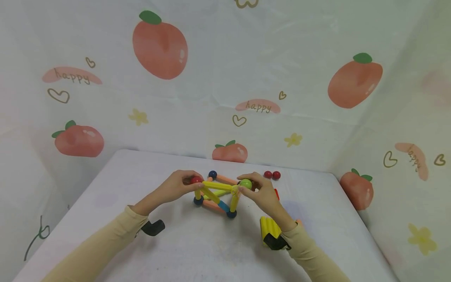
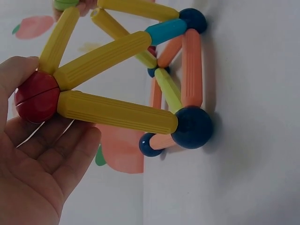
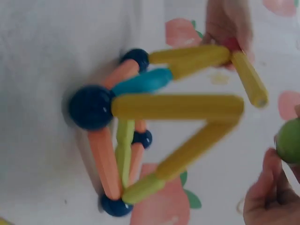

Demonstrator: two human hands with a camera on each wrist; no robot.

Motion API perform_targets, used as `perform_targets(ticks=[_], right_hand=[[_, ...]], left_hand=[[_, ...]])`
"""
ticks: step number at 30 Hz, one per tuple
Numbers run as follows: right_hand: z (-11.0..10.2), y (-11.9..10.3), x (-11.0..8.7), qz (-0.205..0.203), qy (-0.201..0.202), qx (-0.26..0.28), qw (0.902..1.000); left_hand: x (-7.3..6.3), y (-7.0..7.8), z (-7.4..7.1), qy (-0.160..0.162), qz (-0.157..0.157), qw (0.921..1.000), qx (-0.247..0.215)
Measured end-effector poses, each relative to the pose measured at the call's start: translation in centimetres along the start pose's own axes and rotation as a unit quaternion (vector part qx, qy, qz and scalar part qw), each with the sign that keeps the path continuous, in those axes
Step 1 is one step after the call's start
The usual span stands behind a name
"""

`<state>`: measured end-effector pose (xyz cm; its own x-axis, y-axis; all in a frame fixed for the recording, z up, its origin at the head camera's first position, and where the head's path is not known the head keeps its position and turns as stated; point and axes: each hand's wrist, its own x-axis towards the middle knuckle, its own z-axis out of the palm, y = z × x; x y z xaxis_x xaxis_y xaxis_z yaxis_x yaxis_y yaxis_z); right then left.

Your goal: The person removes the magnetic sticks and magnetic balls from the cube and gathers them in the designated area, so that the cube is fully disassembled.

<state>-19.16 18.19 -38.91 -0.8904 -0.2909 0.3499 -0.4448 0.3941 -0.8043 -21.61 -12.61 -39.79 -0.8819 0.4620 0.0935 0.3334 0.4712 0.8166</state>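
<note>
A magnetic rod-and-ball frame stands on the table, with dark blue balls (image 2: 192, 127) at its base corners joined by orange rods (image 2: 191, 68). Yellow rods (image 3: 178, 107) and a blue-tipped rod (image 2: 166, 32) rise from it. My left hand (image 1: 176, 185) holds the red ball (image 2: 37, 97) at the upper left corner, thumb on one side and fingers beneath. From that ball a yellow rod (image 3: 251, 79) reaches out with its far end unattached. Between its fingertips my right hand (image 1: 261, 194) pinches a green ball (image 3: 289, 140), apart from the rod ends in the right wrist view.
Two loose red balls (image 1: 272, 175) lie at the back of the table (image 1: 197, 250). Right of the frame are a row of yellow rods (image 1: 269, 228), partly behind the right wrist camera (image 1: 276, 241), and a red piece (image 1: 276, 193). A printed cloth (image 1: 211, 78) hangs behind.
</note>
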Motion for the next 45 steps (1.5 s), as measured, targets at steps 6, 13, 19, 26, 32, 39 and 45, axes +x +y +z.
perform_targets(ticks=[6,13,19,26,32,39,45], right_hand=[[-4.6,1.2,1.1,0.079,-0.026,0.108,0.9907],[-10.5,6.3,2.8,0.133,-0.019,0.097,0.9862],[-13.3,11.7,3.3,0.188,0.001,0.109,0.9762],[-14.4,15.4,2.9,0.25,0.001,0.114,0.9616],[-14.1,17.1,2.7,0.279,0.019,0.125,0.9519],[-13.6,17.3,2.5,0.299,0.037,0.105,0.9478],[-13.5,17.8,2.7,0.31,0.042,0.088,0.9459]], left_hand=[[0.1,-0.3,-0.3,-0.012,0.001,0.9999,-0.001],[0.1,-0.5,-0.4,-0.022,-0.004,0.9998,-0.001],[0.1,-0.6,-0.3,-0.009,-0.001,1.0,0.002],[0.1,-0.6,-0.2,-0.004,0.002,1.0,0.008],[0.2,-0.1,-0.2,0.002,0.004,0.9999,-0.016],[0.5,-0.4,0.1,0.008,-0.001,0.9998,-0.021],[0.8,-0.7,0.2,0.011,0.001,0.9998,-0.019]])
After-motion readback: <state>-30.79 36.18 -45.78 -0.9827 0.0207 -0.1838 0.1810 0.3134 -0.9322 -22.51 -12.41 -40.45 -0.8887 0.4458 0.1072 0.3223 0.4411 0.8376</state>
